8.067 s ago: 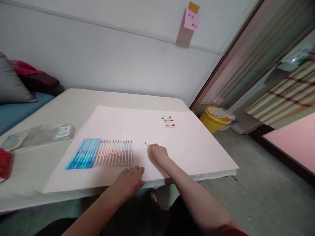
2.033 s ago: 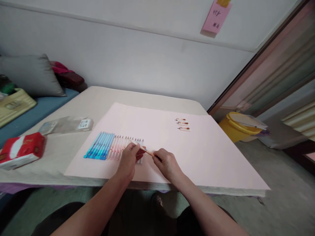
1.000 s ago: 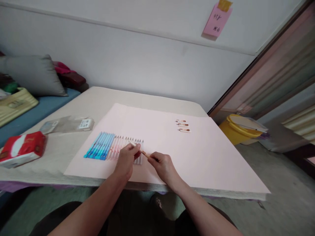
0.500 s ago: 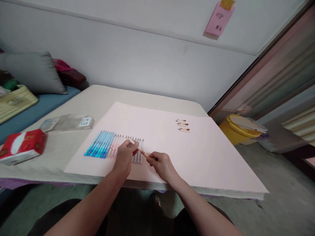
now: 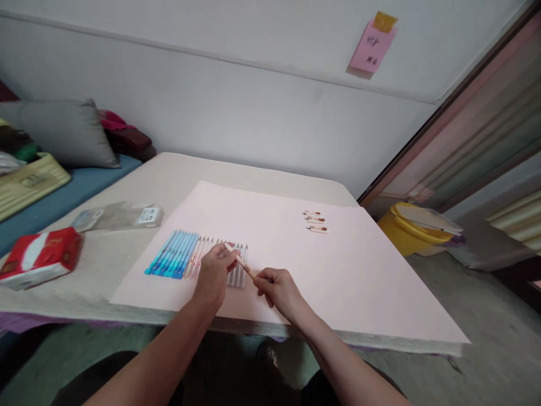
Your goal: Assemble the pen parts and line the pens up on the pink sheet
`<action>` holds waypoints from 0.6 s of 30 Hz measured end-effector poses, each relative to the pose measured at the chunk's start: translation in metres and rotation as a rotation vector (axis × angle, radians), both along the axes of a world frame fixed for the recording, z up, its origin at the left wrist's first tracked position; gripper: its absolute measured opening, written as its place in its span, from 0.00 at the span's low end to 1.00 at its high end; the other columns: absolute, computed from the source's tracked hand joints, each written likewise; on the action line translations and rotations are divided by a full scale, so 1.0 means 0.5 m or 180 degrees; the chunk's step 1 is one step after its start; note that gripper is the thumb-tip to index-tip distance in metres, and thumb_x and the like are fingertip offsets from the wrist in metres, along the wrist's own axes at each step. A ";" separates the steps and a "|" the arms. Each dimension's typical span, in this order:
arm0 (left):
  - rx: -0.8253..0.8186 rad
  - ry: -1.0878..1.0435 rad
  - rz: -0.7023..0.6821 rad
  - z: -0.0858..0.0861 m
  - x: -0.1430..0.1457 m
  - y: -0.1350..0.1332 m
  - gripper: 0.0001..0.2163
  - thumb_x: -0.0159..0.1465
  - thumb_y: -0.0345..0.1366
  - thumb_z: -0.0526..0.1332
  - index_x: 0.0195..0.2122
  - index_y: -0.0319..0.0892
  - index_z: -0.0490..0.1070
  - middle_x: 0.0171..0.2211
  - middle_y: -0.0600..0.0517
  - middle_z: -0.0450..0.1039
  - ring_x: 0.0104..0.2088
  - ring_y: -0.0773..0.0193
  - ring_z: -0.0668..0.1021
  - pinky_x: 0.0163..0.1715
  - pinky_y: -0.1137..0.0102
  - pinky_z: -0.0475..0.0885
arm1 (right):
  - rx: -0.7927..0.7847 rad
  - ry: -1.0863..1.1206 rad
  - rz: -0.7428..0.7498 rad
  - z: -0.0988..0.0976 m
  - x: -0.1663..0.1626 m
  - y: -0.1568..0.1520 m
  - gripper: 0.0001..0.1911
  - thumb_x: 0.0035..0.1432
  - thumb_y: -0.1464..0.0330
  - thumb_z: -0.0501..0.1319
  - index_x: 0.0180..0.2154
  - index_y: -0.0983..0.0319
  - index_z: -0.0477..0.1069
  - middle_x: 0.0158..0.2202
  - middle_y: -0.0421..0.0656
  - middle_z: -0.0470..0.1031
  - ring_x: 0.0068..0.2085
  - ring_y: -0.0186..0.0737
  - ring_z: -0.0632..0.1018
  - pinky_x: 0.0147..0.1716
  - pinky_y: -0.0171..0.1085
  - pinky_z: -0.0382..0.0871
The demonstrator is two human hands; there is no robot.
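My left hand (image 5: 215, 272) pinches the upper end of a slim cream pen (image 5: 244, 267) with a brown pattern. The fingers of my right hand (image 5: 274, 286) close on its lower end, so the pen slants between both hands above the pink sheet (image 5: 359, 276). Under and beside my left hand lies a row of pens: blue ones (image 5: 173, 254) at the left, pinkish ones (image 5: 195, 256) in the middle, and clear-grey ones (image 5: 237, 275) at the right. My left hand hides part of that row. Several short cream-and-brown pen pieces (image 5: 316, 220) lie farther back on the right.
A red tissue pack (image 5: 40, 256) and a clear plastic wrapper (image 5: 120, 216) rest on the table's left side. A grey cushion (image 5: 63, 132) sits on the blue seat beyond. To the right stands a yellow bucket (image 5: 401, 231). A pink note (image 5: 372, 48) hangs on the wall.
The view has tilted up slightly, so everything appears a little lower. Both hands keep hold of the pen, with little other movement visible.
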State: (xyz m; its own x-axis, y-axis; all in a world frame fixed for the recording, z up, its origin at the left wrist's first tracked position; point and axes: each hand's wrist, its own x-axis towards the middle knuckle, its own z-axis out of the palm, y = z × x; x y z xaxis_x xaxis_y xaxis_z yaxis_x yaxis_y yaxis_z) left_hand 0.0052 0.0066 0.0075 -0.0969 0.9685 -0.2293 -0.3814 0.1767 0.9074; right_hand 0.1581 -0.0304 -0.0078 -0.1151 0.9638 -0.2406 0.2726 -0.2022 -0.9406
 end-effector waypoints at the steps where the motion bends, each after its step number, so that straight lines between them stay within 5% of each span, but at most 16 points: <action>1: -0.0009 -0.0080 -0.0018 0.002 0.000 0.000 0.12 0.47 0.36 0.66 0.33 0.39 0.70 0.28 0.53 0.71 0.29 0.68 0.73 0.32 0.72 0.66 | -0.0034 0.0084 0.0005 0.000 0.001 0.000 0.10 0.52 0.64 0.58 0.24 0.64 0.69 0.17 0.36 0.68 0.13 0.26 0.61 0.12 0.29 0.51; 5: -0.0013 -0.0057 -0.0025 0.003 0.002 0.000 0.13 0.48 0.37 0.66 0.34 0.40 0.70 0.29 0.53 0.71 0.33 0.67 0.73 0.33 0.72 0.66 | -0.0007 0.0133 -0.0027 0.001 0.001 0.000 0.11 0.52 0.65 0.59 0.23 0.64 0.68 0.17 0.36 0.67 0.13 0.26 0.61 0.11 0.29 0.51; 11: 0.0057 0.0104 0.0174 -0.003 -0.002 0.003 0.12 0.48 0.36 0.67 0.32 0.40 0.68 0.22 0.58 0.64 0.24 0.72 0.68 0.27 0.74 0.63 | -0.0149 0.0342 0.0082 -0.001 -0.004 -0.002 0.10 0.52 0.64 0.59 0.24 0.64 0.68 0.17 0.36 0.69 0.13 0.25 0.62 0.12 0.29 0.50; 18: 0.0004 -0.0192 0.0062 0.006 -0.002 0.003 0.18 0.47 0.34 0.67 0.40 0.40 0.67 0.26 0.53 0.71 0.35 0.64 0.75 0.36 0.70 0.67 | -0.0264 0.0488 0.0025 -0.006 -0.001 0.000 0.10 0.51 0.64 0.60 0.25 0.65 0.69 0.17 0.36 0.69 0.12 0.25 0.62 0.12 0.29 0.48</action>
State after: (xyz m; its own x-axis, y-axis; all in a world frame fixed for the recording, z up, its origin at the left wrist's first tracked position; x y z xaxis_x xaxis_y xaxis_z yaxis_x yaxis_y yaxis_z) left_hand 0.0041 0.0079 0.0103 -0.1018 0.9669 -0.2341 -0.4387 0.1676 0.8829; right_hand 0.1576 -0.0306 -0.0109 -0.1641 0.9403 -0.2983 0.1290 -0.2793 -0.9515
